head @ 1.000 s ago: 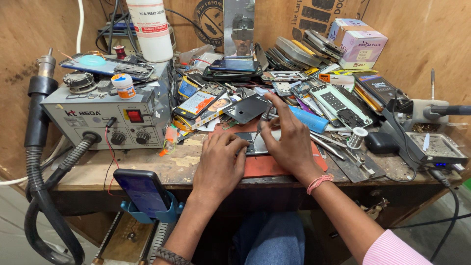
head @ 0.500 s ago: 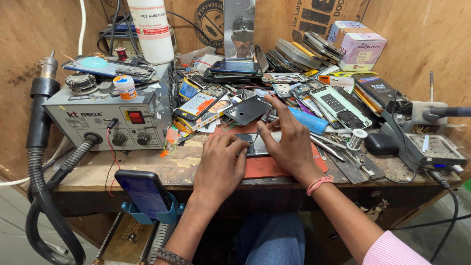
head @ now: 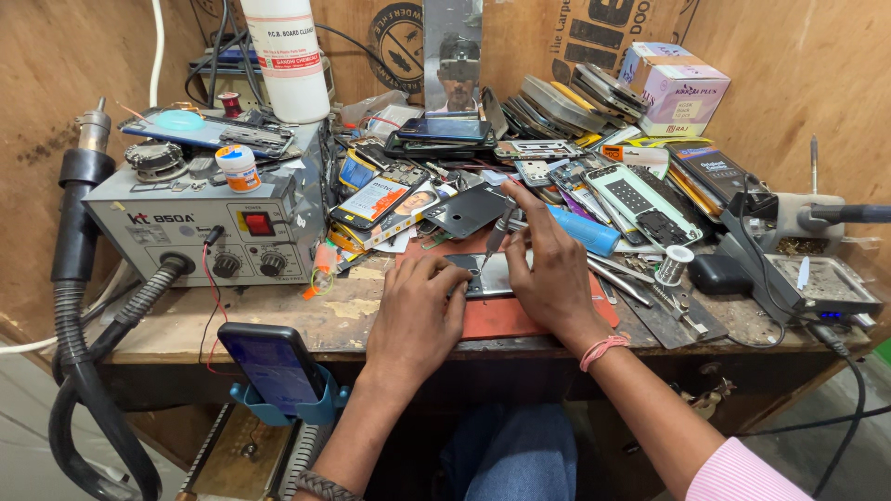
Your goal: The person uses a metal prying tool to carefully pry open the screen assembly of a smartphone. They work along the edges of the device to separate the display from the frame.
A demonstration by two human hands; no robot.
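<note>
Phone (head: 487, 276) flat on red mat (head: 501, 320), left hand (head: 415, 311) pinning it, right hand (head: 549, 269) pinching a screwdriver (head: 496, 237) onto it.

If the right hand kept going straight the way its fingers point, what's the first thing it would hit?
Probably the dark phone back panel, lying just beyond the right hand and the slim tool it holds. Depth is hard to judge, so it might pass over the panel into the clutter behind.

Left hand (head: 415, 311) flat, right hand (head: 549, 269) pinching
</note>
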